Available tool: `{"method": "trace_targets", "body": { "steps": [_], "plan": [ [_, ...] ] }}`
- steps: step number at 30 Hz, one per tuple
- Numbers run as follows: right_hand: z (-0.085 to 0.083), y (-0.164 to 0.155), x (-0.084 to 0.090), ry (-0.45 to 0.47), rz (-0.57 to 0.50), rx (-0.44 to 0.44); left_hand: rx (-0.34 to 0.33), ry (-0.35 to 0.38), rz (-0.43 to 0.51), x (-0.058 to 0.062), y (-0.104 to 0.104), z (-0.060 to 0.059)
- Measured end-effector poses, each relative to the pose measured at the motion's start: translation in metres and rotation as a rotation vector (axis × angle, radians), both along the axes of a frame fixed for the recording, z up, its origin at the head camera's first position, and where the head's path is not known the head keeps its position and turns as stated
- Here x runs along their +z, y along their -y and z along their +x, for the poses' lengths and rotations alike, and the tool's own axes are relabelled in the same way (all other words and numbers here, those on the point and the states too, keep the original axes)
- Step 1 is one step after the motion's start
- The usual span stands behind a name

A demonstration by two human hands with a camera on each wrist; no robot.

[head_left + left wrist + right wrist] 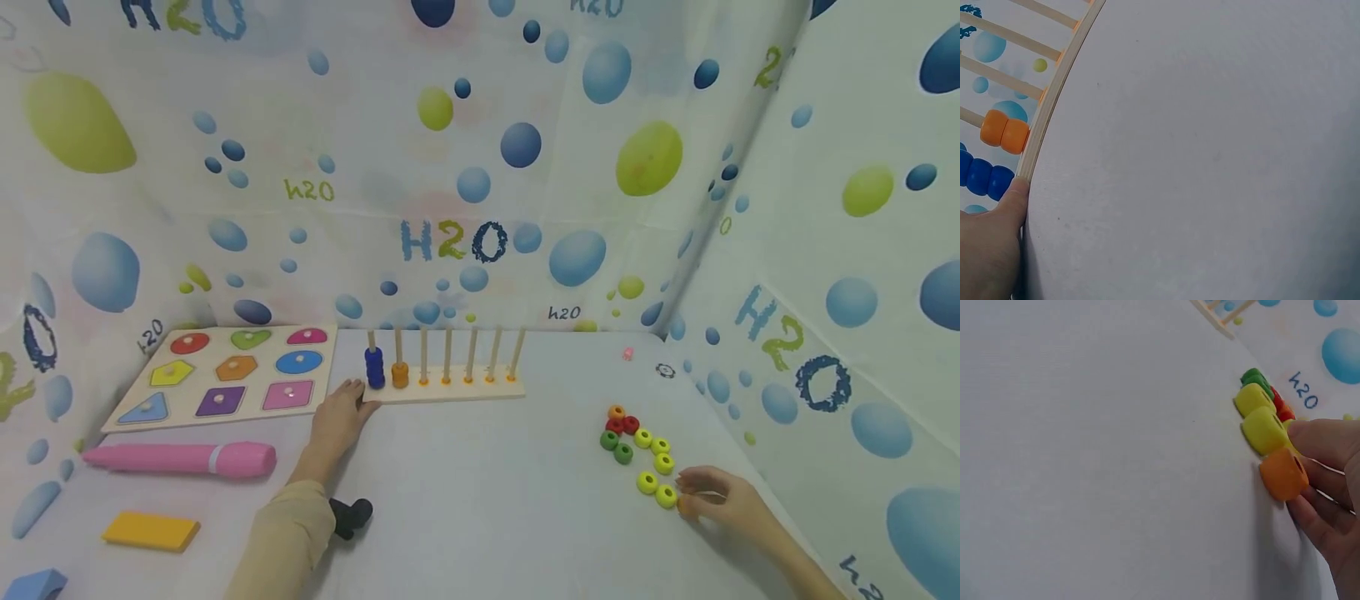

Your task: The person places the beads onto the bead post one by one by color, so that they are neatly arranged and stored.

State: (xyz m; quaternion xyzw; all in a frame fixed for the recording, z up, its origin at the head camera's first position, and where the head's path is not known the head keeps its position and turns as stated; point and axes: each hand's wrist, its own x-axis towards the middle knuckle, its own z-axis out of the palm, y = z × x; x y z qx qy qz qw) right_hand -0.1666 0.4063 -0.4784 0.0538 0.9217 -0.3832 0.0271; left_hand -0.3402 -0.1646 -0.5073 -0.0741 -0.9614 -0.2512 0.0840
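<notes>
The right hand (723, 500) has its grip closed on an orange bead (1283, 473), thumb and fingers (1325, 481) pinching it where it sits on the counter (487, 492) at the near end of a loose cluster of beads. Just beside it lie two yellow beads (1259, 415), and beyond them green beads (617, 447), red beads (623, 425) and one more orange one, all bunched together near the right side of the counter.

The left hand (341, 417) lies well apart from the right, flat and relaxed, its grip open, with a fingertip (1013, 194) touching the near left edge of a wooden peg rack (442, 392). The rack stands along the back of the counter with a row of upright pegs; the leftmost peg carries a stack of blue beads (374, 367), the next one carries orange beads (400, 375), and the other pegs are bare.

To the left of the rack lies a wooden shape puzzle board (225, 375). Nearer the person lie a pink cylinder (183, 458), a yellow block (150, 531) and a blue block (33, 583). A patterned bubble-print sheet (480, 167) forms the walls.
</notes>
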Motion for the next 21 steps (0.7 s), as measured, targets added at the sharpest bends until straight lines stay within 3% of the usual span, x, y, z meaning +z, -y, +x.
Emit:
{"method": "trace_targets", "body": {
  "steps": [3,12,21],
  "plan": [
    [0.007,0.005,-0.005,0.024,-0.001,-0.019,-0.001,-0.003,-0.002,-0.002,0.001,0.001],
    [0.009,0.006,-0.011,-0.044,0.126,-0.041,-0.005,0.015,-0.004,0.000,0.000,0.000],
    [-0.023,0.008,0.014,-0.324,0.174,0.052,0.004,0.012,-0.002,0.002,-0.001,0.002]
  ]
}}
